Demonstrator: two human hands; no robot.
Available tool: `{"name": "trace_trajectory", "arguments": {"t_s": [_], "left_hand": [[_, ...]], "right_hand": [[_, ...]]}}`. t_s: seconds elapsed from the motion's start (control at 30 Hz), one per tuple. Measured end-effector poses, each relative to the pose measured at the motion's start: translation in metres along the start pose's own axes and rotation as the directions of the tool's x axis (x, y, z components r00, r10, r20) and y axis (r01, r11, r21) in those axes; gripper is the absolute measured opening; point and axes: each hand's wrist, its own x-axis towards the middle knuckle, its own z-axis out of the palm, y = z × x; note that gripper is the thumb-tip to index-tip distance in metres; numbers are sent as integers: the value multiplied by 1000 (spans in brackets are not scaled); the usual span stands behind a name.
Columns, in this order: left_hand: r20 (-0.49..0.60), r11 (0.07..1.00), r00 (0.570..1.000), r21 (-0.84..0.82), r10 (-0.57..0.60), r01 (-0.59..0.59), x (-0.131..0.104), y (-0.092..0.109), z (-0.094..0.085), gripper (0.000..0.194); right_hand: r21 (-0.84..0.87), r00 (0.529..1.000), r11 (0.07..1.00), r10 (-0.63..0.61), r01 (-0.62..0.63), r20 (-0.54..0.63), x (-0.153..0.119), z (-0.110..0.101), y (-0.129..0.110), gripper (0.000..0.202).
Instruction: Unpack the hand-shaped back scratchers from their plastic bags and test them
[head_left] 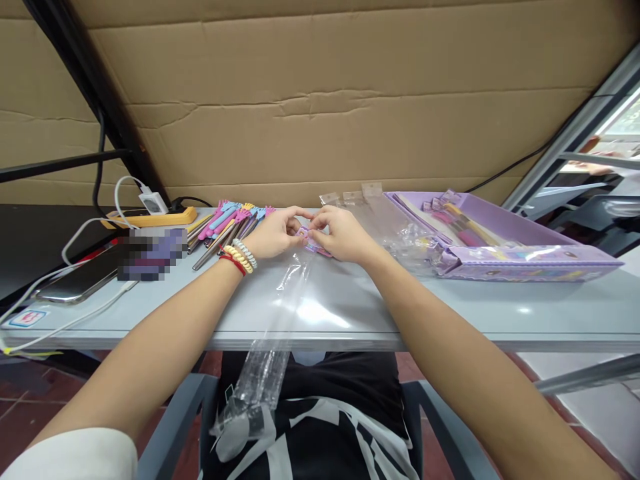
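My left hand [275,233] and my right hand [341,233] meet at the middle of the grey table. Both have their fingers pinched around a small purple printed piece [314,245], partly hidden by the fingers; its exact kind cannot be made out. Below it a long clear plastic sleeve [287,300] runs down over the table's front edge onto the lap. To the left of my left hand lies a bunch of pens [227,223] with pink, blue and yellow hand-shaped tops. Several clear plastic sleeves [385,223] lie beyond my right hand.
A purple patterned box [525,261] at the right holds several wrapped pens [467,223]. At the left are a phone [83,277], white cables [75,333] and a yellow power strip [187,216]. A cardboard wall [320,133] rises behind the table [450,313].
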Motion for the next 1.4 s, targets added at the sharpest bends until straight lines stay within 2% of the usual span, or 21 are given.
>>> {"name": "trace_trajectory", "arguments": {"t_s": [0.2,0.33,0.53,0.6,0.7,0.8,0.93,1.1,1.17,1.23,1.3,1.4], "left_hand": [[42,994,995,66,-93,90,1,-2,0,49],[58,986,991,125,-118,110,1,-2,-1,46],[121,976,980,174,-156,134,0,0,-3,49],[133,966,973,201,-189,160,-1,0,-4,50],[122,964,969,190,-214,189,0,-1,-6,48],[115,966,969,165,-220,200,0,-2,-8,42],[131,974,972,138,-196,178,0,-3,-8,37],[149,986,977,88,-154,142,0,-3,-8,37],[148,985,976,87,-159,147,0,-2,-8,36],[138,986,979,85,-153,142,0,-1,-8,35],[113,990,985,66,-129,123,-1,0,-8,34],[58,995,994,-28,-94,96,-1,0,-7,37]], "right_hand": [[13,997,998,66,-67,25,0,-3,-2,15],[36,990,990,136,-138,47,1,-5,-4,14],[191,953,936,277,-296,121,0,-18,-3,12],[234,938,908,335,-347,91,1,-23,-2,13],[261,916,890,398,-373,-49,2,-28,0,10],[136,893,908,415,-395,-175,3,-25,2,7],[-43,897,901,424,-432,-128,4,-14,9,3],[-311,881,827,463,-468,-93,3,-7,15,12],[-357,894,822,433,-443,-113,2,-8,11,17],[-286,927,882,347,-375,-144,2,-10,4,20],[-103,952,952,275,-289,-133,1,-12,-3,26],[209,963,940,264,-271,58,-1,-13,-10,30]]}}
